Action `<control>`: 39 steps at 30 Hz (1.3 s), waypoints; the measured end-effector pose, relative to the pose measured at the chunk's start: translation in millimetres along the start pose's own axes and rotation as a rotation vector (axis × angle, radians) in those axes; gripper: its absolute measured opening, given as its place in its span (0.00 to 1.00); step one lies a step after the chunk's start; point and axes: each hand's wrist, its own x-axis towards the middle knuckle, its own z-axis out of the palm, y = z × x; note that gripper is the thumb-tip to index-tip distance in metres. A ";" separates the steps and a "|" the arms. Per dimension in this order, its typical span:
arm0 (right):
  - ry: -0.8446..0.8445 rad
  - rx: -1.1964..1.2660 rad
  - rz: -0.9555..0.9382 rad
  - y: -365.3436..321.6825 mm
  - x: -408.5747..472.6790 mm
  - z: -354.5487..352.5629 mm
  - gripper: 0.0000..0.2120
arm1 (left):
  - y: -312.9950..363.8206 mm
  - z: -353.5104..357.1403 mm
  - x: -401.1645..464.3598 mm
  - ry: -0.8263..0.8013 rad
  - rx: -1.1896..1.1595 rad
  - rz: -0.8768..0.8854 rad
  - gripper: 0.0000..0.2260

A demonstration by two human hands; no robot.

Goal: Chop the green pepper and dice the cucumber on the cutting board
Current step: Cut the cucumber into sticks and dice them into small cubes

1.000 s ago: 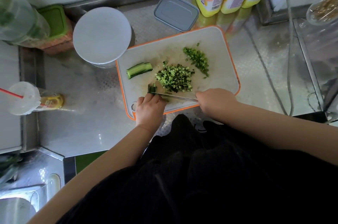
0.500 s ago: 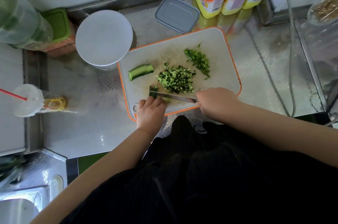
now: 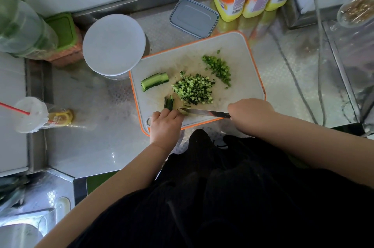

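Knife (image 3: 204, 113) w/ right hand (image 3: 250, 113) near cutting board (image 3: 238, 49) front edge.

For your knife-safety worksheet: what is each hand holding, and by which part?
The right hand grips the steel-bladed knife by its handle. The left hand holds the dark green cucumber strips at their near end.

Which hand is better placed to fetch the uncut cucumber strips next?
Left. The left hand lies nearer the long green cucumber strips; the right hand grips the steel knife.
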 end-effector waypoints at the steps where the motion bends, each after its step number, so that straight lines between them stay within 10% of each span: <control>1: 0.004 0.000 0.002 2.8 -1.4 -1.1 0.13 | -0.7 -0.5 0.5 0.000 0.000 0.006 0.11; 20: 0.296 0.575 0.083 24.8 7.7 17.2 0.13 | -19.0 -13.6 55.5 -0.224 0.072 0.217 0.14; 39: 0.310 0.715 0.103 27.2 10.9 15.8 0.14 | 1.0 -8.5 53.8 -0.409 -0.013 -0.109 0.11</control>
